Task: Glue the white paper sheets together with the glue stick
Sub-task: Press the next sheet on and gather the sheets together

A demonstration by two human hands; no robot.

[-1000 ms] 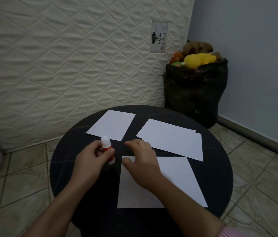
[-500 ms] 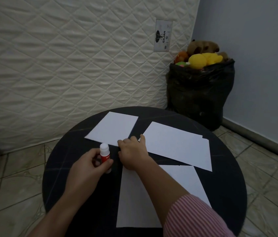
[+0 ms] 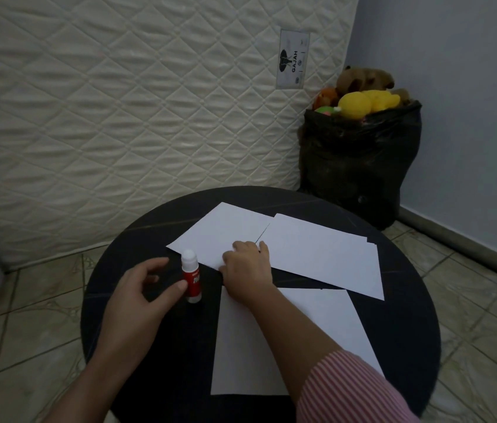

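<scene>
The glue stick [image 3: 191, 276] stands capped on the table [image 3: 112, 257], the left hand [image 3: 140, 297] loosened beside it, thumb just touching. The right hand [image 3: 248, 268] presses the far sheet [image 3: 225, 230] — I'd slide it slowly, flat, without creasing the corner.

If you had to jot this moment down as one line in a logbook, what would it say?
left hand: thumb touching upright glue stick | right hand: on far-left sheet corner | sheets: three groups on round table, none joined yet
</scene>
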